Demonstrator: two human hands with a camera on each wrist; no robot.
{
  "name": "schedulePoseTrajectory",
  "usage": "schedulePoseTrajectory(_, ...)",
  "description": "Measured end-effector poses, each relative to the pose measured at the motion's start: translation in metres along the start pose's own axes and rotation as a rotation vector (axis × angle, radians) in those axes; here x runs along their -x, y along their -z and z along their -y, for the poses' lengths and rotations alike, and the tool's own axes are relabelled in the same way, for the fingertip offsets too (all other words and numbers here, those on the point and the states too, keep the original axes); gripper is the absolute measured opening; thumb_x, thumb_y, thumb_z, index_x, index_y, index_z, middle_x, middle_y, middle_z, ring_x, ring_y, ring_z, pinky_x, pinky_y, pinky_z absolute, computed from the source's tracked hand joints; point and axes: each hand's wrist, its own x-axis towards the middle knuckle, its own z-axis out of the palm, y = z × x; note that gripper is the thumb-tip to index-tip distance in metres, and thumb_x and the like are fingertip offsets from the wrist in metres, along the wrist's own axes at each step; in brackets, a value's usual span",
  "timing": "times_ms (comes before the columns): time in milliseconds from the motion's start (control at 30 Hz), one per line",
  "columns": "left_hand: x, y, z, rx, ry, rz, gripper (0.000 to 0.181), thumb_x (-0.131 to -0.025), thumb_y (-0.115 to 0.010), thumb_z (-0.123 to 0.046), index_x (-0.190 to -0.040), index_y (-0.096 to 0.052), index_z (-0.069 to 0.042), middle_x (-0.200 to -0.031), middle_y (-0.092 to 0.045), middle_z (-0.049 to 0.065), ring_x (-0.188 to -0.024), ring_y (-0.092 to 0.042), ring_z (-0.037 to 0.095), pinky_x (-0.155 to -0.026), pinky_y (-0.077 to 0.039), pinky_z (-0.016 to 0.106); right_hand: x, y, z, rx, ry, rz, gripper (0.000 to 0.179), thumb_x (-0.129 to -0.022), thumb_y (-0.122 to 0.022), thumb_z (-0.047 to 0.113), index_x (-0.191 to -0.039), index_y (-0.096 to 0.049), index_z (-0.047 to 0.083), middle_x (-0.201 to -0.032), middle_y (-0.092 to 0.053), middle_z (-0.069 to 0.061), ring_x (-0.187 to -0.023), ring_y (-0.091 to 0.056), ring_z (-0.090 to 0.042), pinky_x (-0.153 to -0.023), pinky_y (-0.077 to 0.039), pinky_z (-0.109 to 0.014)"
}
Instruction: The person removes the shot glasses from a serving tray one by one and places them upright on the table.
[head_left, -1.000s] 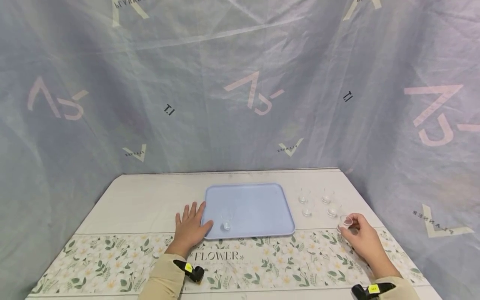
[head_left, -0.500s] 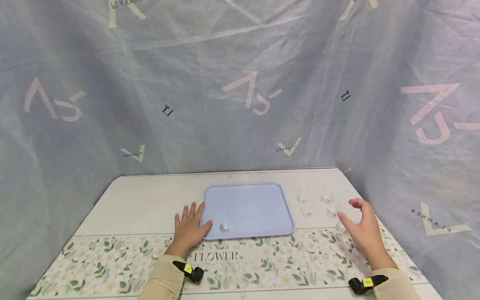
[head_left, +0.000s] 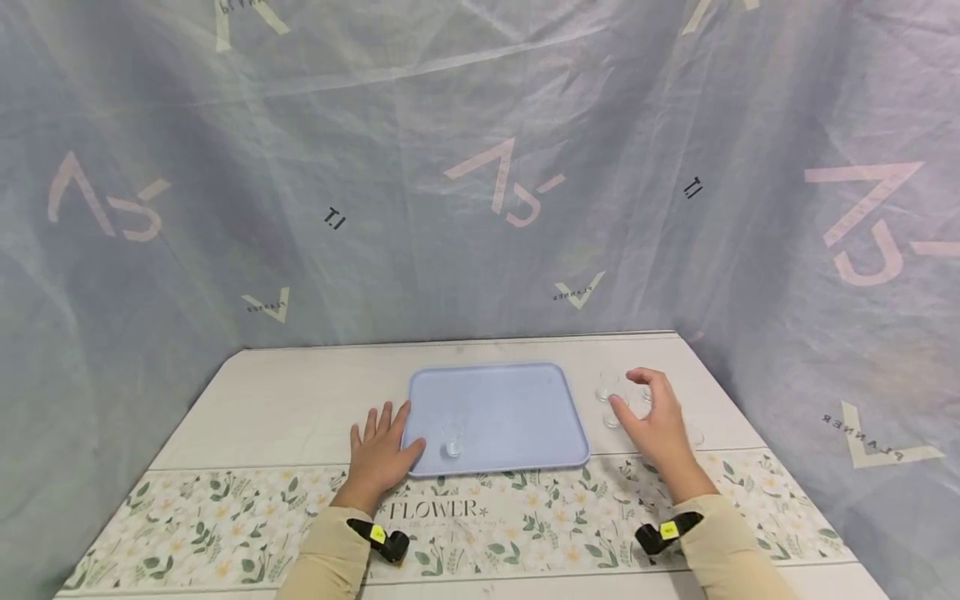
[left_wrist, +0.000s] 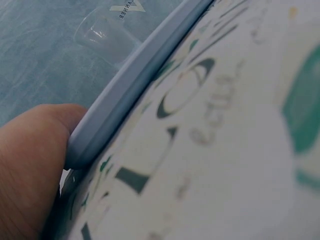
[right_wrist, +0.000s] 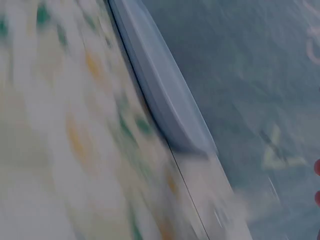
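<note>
A pale blue tray (head_left: 517,417) lies in the middle of the table. My left hand (head_left: 378,462) rests at its left edge, fingers spread, thumb over the near left corner. One small clear glass (head_left: 452,447) stands on the tray near that thumb; the left wrist view shows the same glass (left_wrist: 102,37) behind the raised tray rim (left_wrist: 117,87). My right hand (head_left: 662,427) is over the cluster of clear glasses right of the tray, thumb and forefinger apart in a C shape, nothing gripped. A glass (head_left: 612,417) is close to its thumb tip. The hand partly hides other glasses.
Another glass (head_left: 606,388) stands farther back, and one (head_left: 697,435) shows just right of the right hand. A floral runner (head_left: 487,533) covers the table's near part. Grey-blue fabric (head_left: 420,208) walls in the back and sides.
My right hand has let go of the nearest glass at the right, lifted off with fingers parted, and moved left and away over the other glasses. The left hand stays put.
</note>
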Motion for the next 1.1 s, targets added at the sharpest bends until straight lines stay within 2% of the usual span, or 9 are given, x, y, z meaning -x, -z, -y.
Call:
schedulePoseTrajectory(167, 0.000, -0.002, 0.003, -0.004, 0.011, 0.002, 0.078, -0.099, -0.053, -0.049, -0.163, -0.022, -0.016, -0.168, -0.012, 0.020, -0.153, -0.001, 0.045, -0.117, 0.007, 0.067, -0.002, -0.043, 0.021, -0.119, 0.033, 0.082, 0.046, -0.084, -0.078, 0.005, -0.124, -0.056, -0.003, -0.120, -0.060, -0.019, -0.117, -0.055, -0.037, -0.104, -0.039, -0.053)
schedulePoseTrajectory(367, 0.000, -0.005, 0.007, -0.002, 0.019, 0.006, 0.079, -0.099, -0.052, -0.049, -0.163, -0.021, -0.016, -0.168, -0.011, 0.020, -0.154, 0.000, 0.045, -0.117, 0.008, 0.068, 0.002, -0.086, 0.037, -0.225, 0.056, 0.230, 0.047, -0.085, -0.080, 0.007, -0.125, -0.056, -0.001, -0.121, -0.062, -0.015, -0.115, -0.057, -0.031, -0.105, -0.042, -0.051)
schedulePoseTrajectory(467, 0.000, -0.005, 0.006, -0.007, 0.020, 0.005, 0.078, -0.100, -0.052, -0.049, -0.163, -0.021, -0.017, -0.168, -0.011, 0.019, -0.154, 0.000, 0.044, -0.117, 0.007, 0.067, 0.003, -0.104, 0.044, -0.288, 0.057, 0.318, 0.049, -0.087, -0.079, 0.009, -0.128, -0.054, -0.001, -0.122, -0.061, -0.017, -0.115, -0.058, -0.031, -0.103, -0.044, -0.052)
schedulePoseTrajectory(567, -0.001, -0.003, 0.005, -0.013, 0.013, 0.000, 0.077, -0.100, -0.052, -0.048, -0.163, -0.022, -0.017, -0.168, -0.012, 0.020, -0.154, -0.002, 0.045, -0.118, 0.006, 0.067, 0.005, -0.120, 0.051, -0.376, 0.030, 0.423, 0.055, -0.090, -0.077, 0.011, -0.134, -0.049, -0.003, -0.125, -0.059, -0.022, -0.117, -0.058, -0.035, -0.103, -0.043, -0.057)
schedulePoseTrajectory(700, 0.000, -0.002, 0.000, -0.017, 0.010, -0.008, 0.076, -0.099, -0.052, -0.048, -0.163, -0.024, -0.016, -0.167, -0.015, 0.020, -0.153, -0.003, 0.045, -0.118, 0.004, 0.067, 0.010, -0.137, 0.059, -0.472, -0.046, 0.565, 0.063, -0.091, -0.077, 0.011, -0.141, -0.042, -0.004, -0.132, -0.055, -0.026, -0.122, -0.055, -0.041, -0.107, -0.037, -0.061)
schedulePoseTrajectory(867, 0.001, -0.002, -0.002, -0.014, 0.008, -0.006, 0.076, -0.099, -0.054, -0.047, -0.162, -0.026, -0.016, -0.167, -0.016, 0.020, -0.153, -0.004, 0.045, -0.118, 0.003, 0.068, 0.015, -0.151, 0.075, -0.466, -0.092, 0.683, 0.069, -0.090, -0.078, 0.015, -0.144, -0.038, 0.000, -0.135, -0.054, -0.021, -0.126, -0.054, -0.038, -0.110, -0.036, -0.059)
schedulePoseTrajectory(1100, 0.000, -0.002, -0.002, -0.028, 0.010, -0.016, 0.076, -0.099, -0.052, -0.050, -0.162, -0.026, -0.017, -0.167, -0.017, 0.020, -0.153, -0.005, 0.045, -0.118, 0.003, 0.067, 0.021, -0.168, 0.094, -0.409, -0.046, 0.750, 0.065, -0.089, -0.079, 0.025, -0.140, -0.044, 0.004, -0.128, -0.060, -0.009, -0.122, -0.056, -0.029, -0.108, -0.040, -0.053)
